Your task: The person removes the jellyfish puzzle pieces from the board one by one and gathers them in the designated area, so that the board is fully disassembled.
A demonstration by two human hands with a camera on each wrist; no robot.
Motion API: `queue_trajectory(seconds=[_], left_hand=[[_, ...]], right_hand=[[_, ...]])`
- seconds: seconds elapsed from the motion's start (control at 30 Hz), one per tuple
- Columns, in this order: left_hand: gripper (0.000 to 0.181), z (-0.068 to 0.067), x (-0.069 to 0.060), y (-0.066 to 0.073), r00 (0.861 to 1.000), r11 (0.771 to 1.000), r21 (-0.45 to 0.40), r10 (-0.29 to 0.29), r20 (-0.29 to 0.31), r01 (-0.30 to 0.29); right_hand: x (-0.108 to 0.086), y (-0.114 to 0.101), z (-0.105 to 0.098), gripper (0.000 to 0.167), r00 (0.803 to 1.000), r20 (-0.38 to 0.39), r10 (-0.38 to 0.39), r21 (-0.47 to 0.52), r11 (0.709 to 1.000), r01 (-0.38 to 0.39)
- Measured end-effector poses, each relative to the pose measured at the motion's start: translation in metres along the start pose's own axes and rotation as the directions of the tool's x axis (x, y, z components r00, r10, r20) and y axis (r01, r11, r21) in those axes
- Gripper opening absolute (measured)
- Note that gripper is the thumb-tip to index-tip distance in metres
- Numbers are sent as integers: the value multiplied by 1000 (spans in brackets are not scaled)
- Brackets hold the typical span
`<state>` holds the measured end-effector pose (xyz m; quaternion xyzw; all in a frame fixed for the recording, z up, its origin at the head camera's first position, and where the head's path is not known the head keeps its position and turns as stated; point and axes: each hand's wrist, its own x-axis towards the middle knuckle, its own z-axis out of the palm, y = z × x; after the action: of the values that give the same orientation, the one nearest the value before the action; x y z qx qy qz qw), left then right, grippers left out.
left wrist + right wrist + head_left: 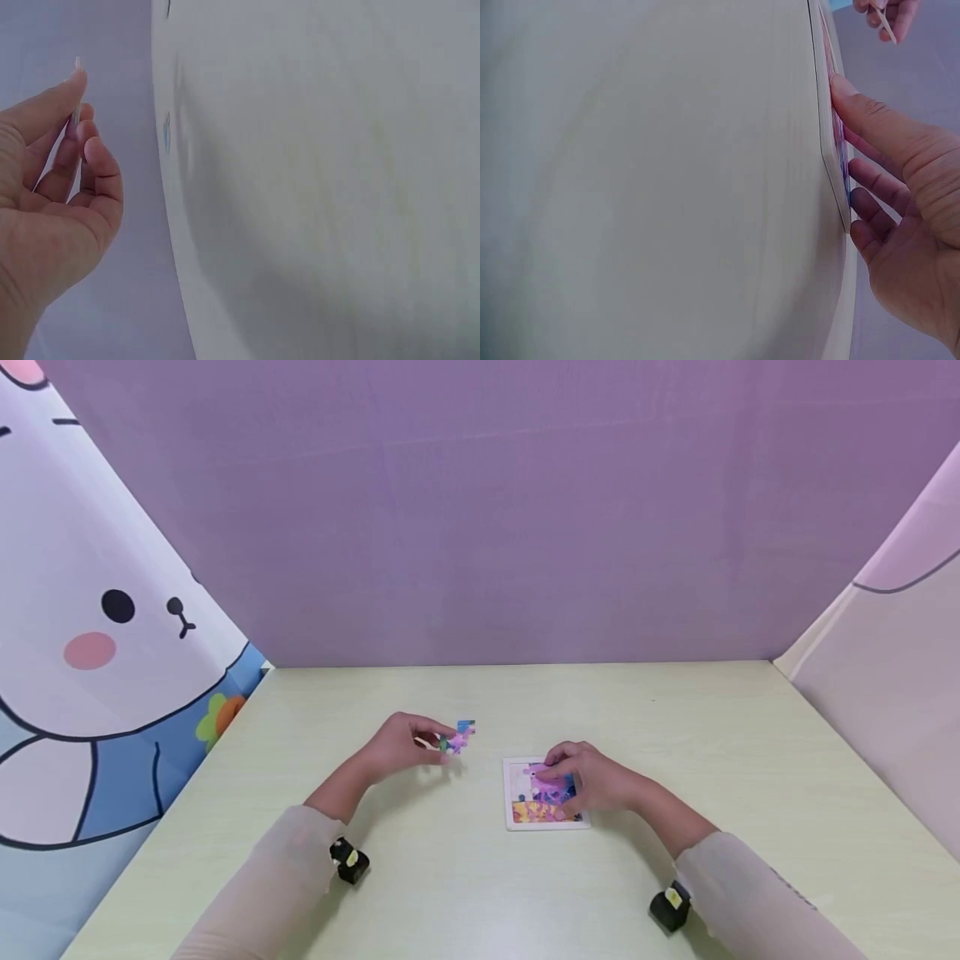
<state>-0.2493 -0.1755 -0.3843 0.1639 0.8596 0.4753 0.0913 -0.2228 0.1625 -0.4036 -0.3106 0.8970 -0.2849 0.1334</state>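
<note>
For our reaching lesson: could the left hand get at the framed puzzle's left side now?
Probably yes: only tabletop separates the left hand and its puzzle part from the frame; the right hand mainly covers its right.

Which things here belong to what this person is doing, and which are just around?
In use:
- puzzle piece, pinched by the left hand
- puzzle frame, partly filled, under the right hand
- table, as work surface

Just around, it seems:
- purple backdrop
- cartoon cloth

Pale tabletop (450,885) on my feed, purple backdrop (510,518) at its far edge, cartoon-animal panel (97,693) at left, pink-and-white panel (892,660) at right
</note>
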Motion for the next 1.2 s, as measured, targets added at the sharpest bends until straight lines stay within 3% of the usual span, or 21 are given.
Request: queue_trajectory(seconds=[0.33, 1.03, 1.2], left_hand=[[38, -21, 3, -10, 994, 998, -7, -64, -84, 63], [35, -40, 23, -34, 986, 988, 43, -141, -90, 145], [34, -43, 28, -39, 985, 984, 87, -147, -94, 156]], right_hand=[[1, 1, 1, 59, 1000, 0, -4, 3, 1000, 4], [1, 2, 1, 59, 1000, -2, -1, -6, 1000, 1], [0, 1, 0, 58, 1000, -3, -6, -4, 1000, 6]])
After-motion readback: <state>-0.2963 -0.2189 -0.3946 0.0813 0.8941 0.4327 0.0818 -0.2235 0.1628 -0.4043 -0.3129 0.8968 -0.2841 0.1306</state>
